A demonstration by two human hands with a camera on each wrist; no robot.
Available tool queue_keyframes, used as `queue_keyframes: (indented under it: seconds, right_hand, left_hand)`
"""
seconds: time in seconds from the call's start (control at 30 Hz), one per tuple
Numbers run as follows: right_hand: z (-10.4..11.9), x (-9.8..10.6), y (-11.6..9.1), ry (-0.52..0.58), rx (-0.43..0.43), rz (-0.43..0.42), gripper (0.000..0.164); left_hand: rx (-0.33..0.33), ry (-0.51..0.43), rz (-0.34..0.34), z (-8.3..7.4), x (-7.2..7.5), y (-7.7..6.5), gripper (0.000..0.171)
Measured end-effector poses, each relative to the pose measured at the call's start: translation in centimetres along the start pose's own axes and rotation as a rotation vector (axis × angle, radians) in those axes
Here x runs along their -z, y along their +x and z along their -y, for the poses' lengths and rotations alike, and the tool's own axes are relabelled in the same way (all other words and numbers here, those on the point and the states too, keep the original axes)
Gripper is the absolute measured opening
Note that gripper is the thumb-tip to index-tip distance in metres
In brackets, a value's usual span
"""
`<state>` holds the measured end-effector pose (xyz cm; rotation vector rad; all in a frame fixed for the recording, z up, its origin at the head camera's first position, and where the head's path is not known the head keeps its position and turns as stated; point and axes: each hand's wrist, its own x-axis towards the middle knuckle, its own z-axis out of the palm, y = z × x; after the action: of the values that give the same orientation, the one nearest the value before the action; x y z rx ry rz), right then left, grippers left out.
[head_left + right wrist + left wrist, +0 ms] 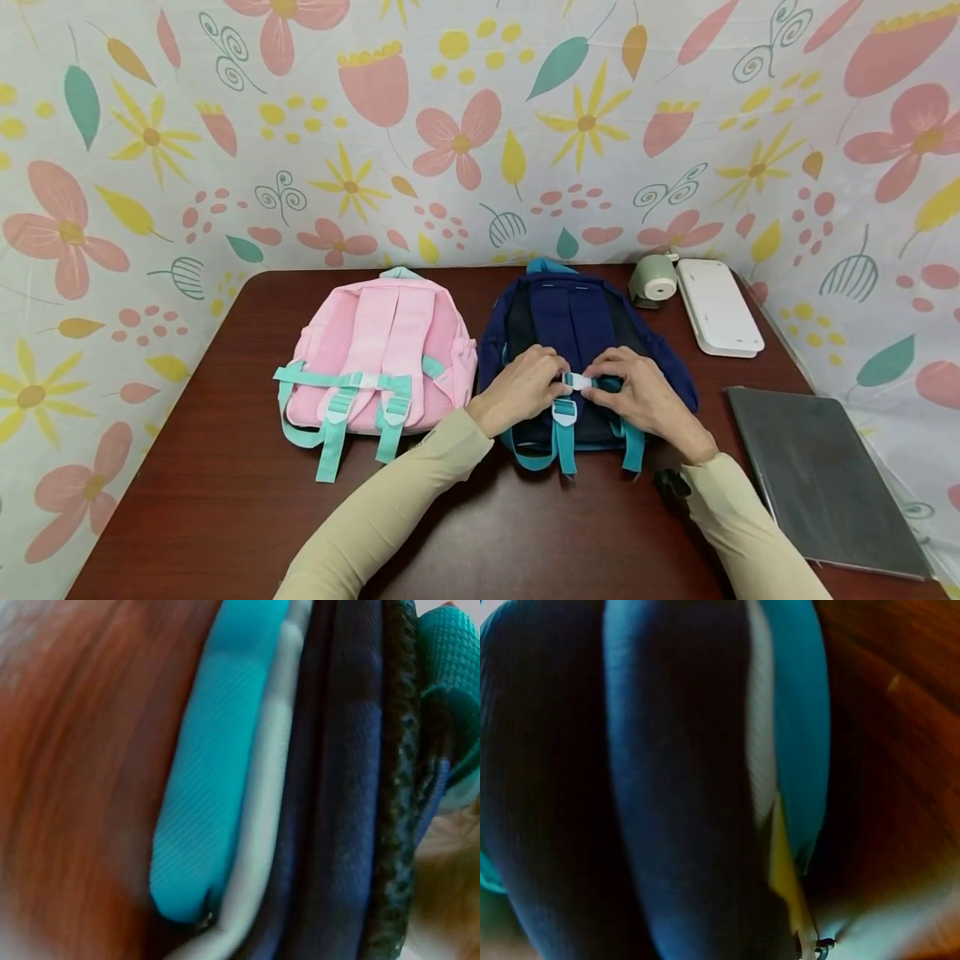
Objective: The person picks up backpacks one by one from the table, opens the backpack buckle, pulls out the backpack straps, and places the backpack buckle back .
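A navy backpack [573,308] lies on the table with its shoulder straps facing up. Across those straps runs a teal chest strap with a white buckle [577,382]. From the left, my left hand [525,382] pinches the buckle's left end between thumb and fingers. My right hand [637,387] grips its right end from the other side, partly hiding the teal strap. Both wrist views show the backpack's side close up, with a navy panel [690,780] in the left one and a teal strip [206,772] in the right one.
To the left lies a pink backpack [393,325] with mint straps and a white buckle across its front. At the back right are a green sharpener-like device [652,279] and a white case [718,308]. A dark grey flat board [825,475] lies at the right edge.
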<state>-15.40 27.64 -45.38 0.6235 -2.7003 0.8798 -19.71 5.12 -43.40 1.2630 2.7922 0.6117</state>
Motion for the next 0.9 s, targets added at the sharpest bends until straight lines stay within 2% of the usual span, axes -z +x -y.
queue_keyframes:
  seconds: [0.4,0.67,0.9]
  right_hand:
    - [-0.09,0.00,0.01,0.000,-0.003,0.000,0.015]
    - [0.34,0.37,0.25,-0.017,-0.036,0.050,0.020]
    - [0.14,-0.06,0.17,0.006,-0.048,0.027,0.014]
  left_hand:
    - [0.008,-0.022,-0.003,0.15,-0.08,0.16,0.023]
    - [0.026,-0.033,0.002,0.15,-0.13,0.05,0.024]
    - [0.025,-0.020,-0.010,0.03,-0.39,0.03,0.024]
